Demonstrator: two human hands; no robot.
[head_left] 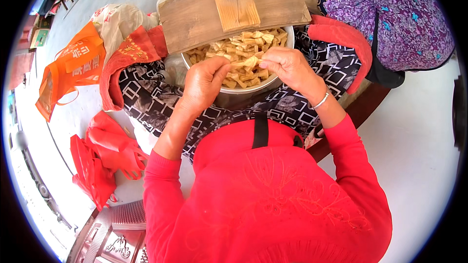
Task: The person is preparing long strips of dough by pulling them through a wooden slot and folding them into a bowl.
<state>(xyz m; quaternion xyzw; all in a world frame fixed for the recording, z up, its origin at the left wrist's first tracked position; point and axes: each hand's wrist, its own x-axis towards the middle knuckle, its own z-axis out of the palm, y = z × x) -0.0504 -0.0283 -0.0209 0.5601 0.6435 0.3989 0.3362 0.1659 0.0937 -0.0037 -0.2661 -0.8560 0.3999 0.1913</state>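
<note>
Just above a wide metal pot (273, 84), my two hands face each other with the fingers closed in a pinch. Between them is a pale tan, ribbon-like strip (250, 62); its exact kind I cannot tell. My left hand (204, 79) grips its left end, and my right hand (291, 69), with a light bangle at the wrist, pinches the right end. Many short, yellowish-brown pieces (237, 84) of similar look fill the pot. My fingertips partly cover the strip's ends. Across the pot's far side lies a brown wooden board (190, 22), with a lighter wooden block (236, 7) on it.
Red padded cloths (358, 44) lie beside the pot. An orange bag (78, 63) and a red bag (105, 151) are at the left. At lower left is a dark carved seat (114, 234). A person in purple patterned clothing (404, 24) is at upper right.
</note>
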